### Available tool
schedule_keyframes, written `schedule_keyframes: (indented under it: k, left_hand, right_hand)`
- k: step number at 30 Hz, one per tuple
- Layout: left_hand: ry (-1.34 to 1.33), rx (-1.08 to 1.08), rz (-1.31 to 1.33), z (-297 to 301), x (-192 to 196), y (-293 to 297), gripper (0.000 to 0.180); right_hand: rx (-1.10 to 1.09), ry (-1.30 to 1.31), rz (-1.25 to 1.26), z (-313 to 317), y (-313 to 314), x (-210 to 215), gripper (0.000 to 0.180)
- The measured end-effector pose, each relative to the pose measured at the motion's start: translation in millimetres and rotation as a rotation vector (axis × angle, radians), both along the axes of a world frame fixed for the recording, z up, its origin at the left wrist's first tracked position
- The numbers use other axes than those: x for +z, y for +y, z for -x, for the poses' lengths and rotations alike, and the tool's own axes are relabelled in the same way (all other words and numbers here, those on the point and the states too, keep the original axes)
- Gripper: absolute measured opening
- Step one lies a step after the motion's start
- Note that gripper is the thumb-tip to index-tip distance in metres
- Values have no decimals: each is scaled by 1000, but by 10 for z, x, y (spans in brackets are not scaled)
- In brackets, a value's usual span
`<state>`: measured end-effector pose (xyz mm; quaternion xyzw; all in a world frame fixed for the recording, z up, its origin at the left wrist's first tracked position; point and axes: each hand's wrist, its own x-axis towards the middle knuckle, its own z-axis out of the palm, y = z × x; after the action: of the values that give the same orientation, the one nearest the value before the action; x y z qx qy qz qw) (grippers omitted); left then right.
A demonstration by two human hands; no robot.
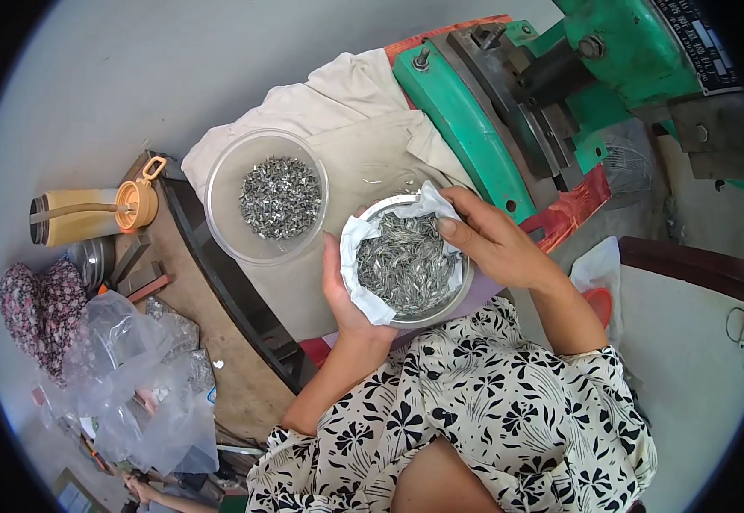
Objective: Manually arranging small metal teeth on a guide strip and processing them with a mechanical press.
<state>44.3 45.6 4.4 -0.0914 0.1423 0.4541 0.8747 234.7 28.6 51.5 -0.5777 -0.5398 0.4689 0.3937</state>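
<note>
I hold a round metal bowl (430,320) lined with white paper or cloth (370,304) and filled with thin, shiny metal pins (408,263). Around the bowl's left side curls my left hand (350,299), its thumb up along the liner. My right hand (498,244) grips the right rim, thumb over the liner's edge and fingers on the far side. To the left, a clear plastic tub (220,214) holds many small bright metal pieces (279,197). It rests on a cream cloth (338,107), apart from the bowl. A few loose bits lie on that cloth beyond the bowl.
A green press machine (466,128) stands at the far right. Left of the tub runs a dark metal edge (218,265), with an orange-lidded bottle (90,218), plastic bags (132,376) and a flowered cloth bundle (38,316) beyond. Another person's hand (141,490) shows at lower left.
</note>
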Motion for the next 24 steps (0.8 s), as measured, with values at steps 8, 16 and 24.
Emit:
schedule_keyframes:
  k: [8, 16, 24]
  left_hand:
    - [485, -20, 113, -144, 262, 92, 62]
    - [686, 57, -103, -69, 175, 75, 63]
    - [680, 41, -169, 31, 169, 89, 65]
  right_hand:
    - [-11, -234, -34, -20, 163, 67, 24]
    - [-31, -280, -122, -226, 716, 65, 25]
    - [-37, -540, -132, -290, 1249, -29, 27]
